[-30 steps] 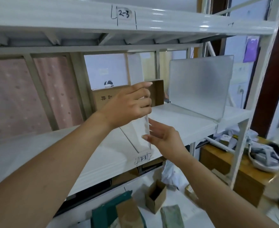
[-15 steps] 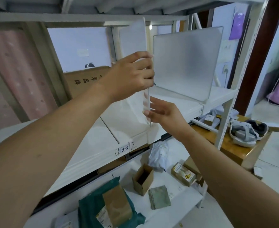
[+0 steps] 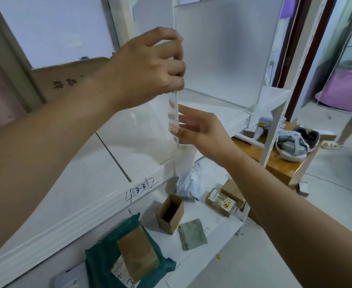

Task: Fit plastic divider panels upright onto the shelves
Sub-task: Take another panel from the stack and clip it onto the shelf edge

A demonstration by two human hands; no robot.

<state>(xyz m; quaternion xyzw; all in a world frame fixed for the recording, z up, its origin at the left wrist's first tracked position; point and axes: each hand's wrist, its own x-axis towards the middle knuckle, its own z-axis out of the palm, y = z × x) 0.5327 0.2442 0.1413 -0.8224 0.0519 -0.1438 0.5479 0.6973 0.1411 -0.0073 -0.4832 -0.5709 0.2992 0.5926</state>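
Head view: we've got the divider panel [image 3: 176, 110] edge-on to the camera, held upright over the front part of the white shelf [image 3: 117, 161]. Left hand [image 3: 150, 68] is closed around its near vertical edge, upper half, fingers curled over the edge. Right hand [image 3: 193, 126] sits just below that grip, fingers spread fairly wide, thumb on the left face and the other fingers on the right face, so it pinches the lower part of the panel loosely. Fingertips show blurred through the plastic. Panel looks frosted and translucent, thin, with a pale edge; its bottom corner is at or just above the shelf's front lip, and we can't tell whether it touches. Right of the grip, a second panel [image 3: 223, 48] already stands upright on the shelf, near the white upright post [image 3: 275, 125], so there's an open bay of bare shelf between the two. Left of the grip the shelf surface is bare, with a dark seam running front to back and a handwritten "3-3" label [image 3: 141, 189] on the front lip. Behind the grip, a cardboard box [image 3: 67, 80] rests at the back of the shelf. Below the grip, the lower shelf [image 3: 212, 246] carries a small open carton [image 3: 170, 214] and a green parcel [image 3: 117, 260].
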